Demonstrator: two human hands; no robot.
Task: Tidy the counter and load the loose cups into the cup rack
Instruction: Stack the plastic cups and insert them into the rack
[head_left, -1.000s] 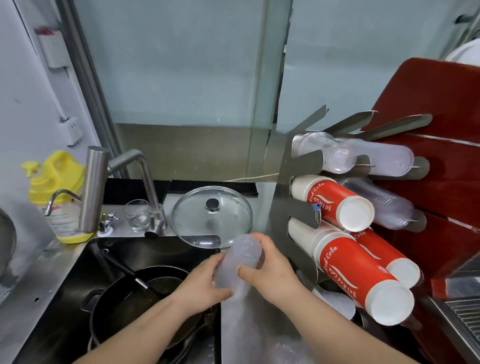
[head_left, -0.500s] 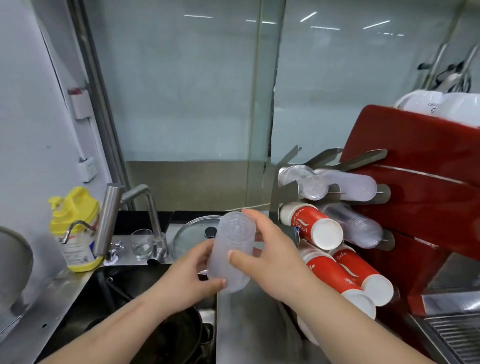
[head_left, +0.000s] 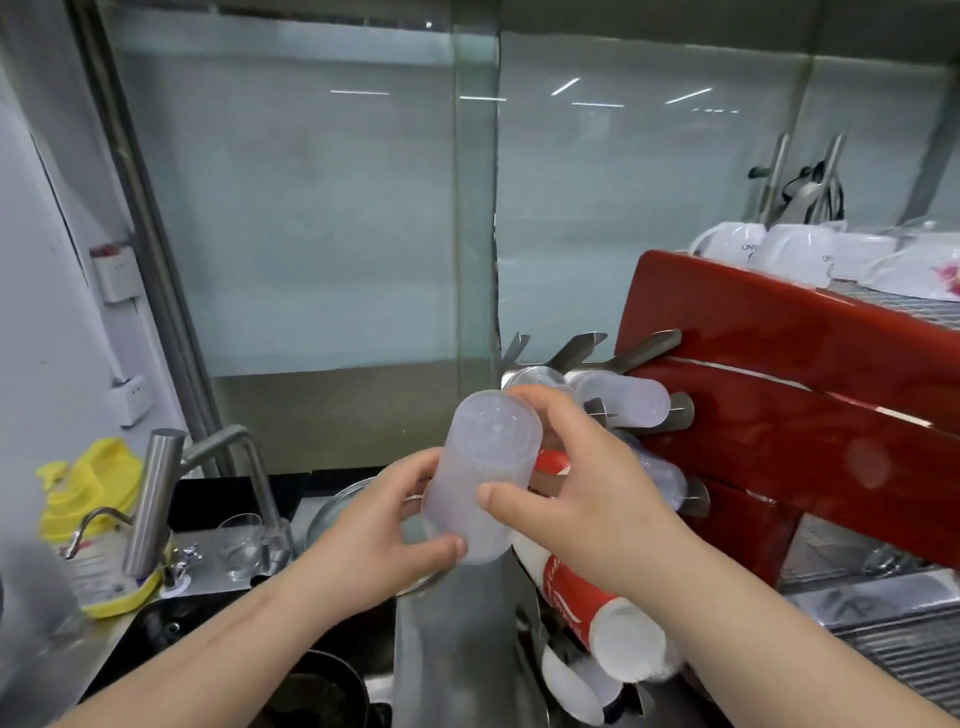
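Cups, frosted plastic, stacked, now held up in the air in front of the cup rack, well above the desk. A second ago the stack sat low, near the desk surface by the sink; since then both hands have lifted it and tipped the closed base up and away, toward the rack's upper row.

Left hand grips the lower, open end of the stack, thumb along the underside. Right hand grips it from the right side, thumb on the near wall, fingers curled over the top near the base.

Just below the right forearm, the red paper cups lie in the rack's lower slots, white bases toward the camera. Behind the right hand, the upper slot already holds a clear cup stack; the slot next to it, nearest the glass, shows another clear base, partly hidden by the fingers.

Meaning for the task: pick-up looks done, the load step is in hand, stack not yet in any slot. Next move probably needs lining the stack up with a slot between the metal prongs; which slot is free I cannot tell.

Left side: faucet, small glass, yellow bottle. Far right: red machine with white mugs on top.
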